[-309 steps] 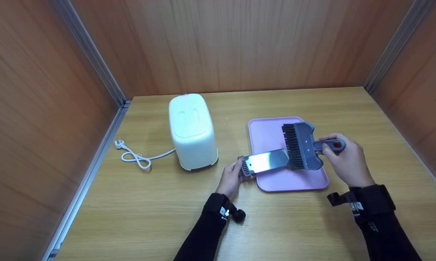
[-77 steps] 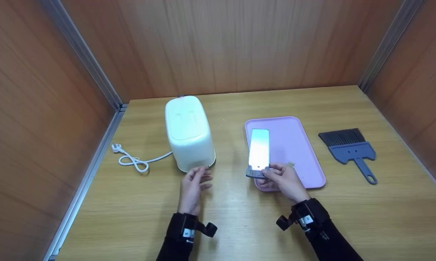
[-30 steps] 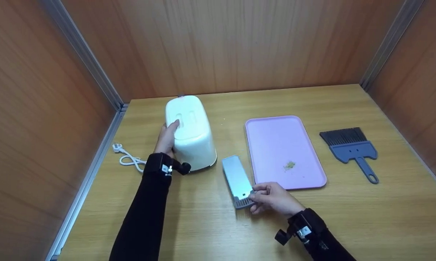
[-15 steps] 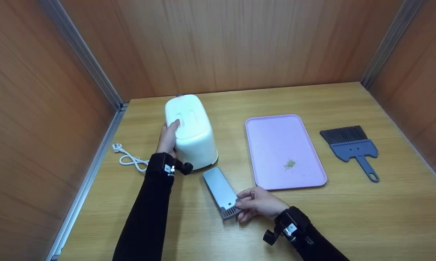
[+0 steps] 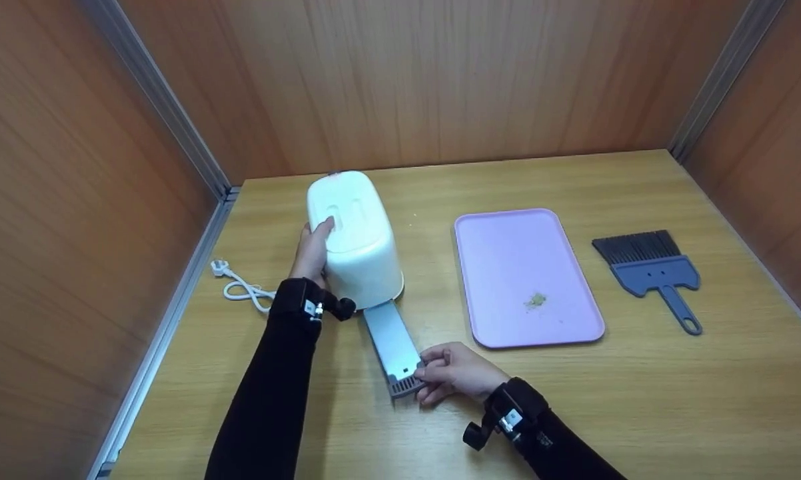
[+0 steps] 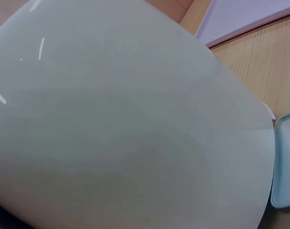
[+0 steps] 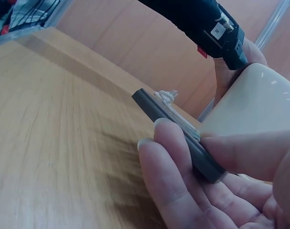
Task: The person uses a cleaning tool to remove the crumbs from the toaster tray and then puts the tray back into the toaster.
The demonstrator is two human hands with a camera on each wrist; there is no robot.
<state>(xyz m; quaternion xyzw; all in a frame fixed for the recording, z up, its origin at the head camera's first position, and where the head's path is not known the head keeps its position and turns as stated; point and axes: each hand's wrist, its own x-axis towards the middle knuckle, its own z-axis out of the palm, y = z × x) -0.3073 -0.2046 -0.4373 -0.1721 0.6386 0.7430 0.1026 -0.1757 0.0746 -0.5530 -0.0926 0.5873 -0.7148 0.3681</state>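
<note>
A white toaster stands on the table left of centre, and its side fills most of the left wrist view. My left hand grips it from the left, thumb on the top; the other fingers are mostly hidden. My right hand pinches the grey slotted end of a flat metal crumb tray between thumb and fingers. The tray's far end meets the toaster's lower front edge. In the left wrist view a corner of the crumb tray shows right beside the toaster's base.
A pink tray with a small heap of crumbs lies right of the toaster. Farther right is a blue-grey brush with dark bristles. The white cord and plug lie at the left. Wood panels enclose the table on three sides.
Earlier the brush was used over the crumb tray, then laid at the right. My left hand has taken hold of the toaster. The right hand has brought the crumb tray left to the toaster's base.
</note>
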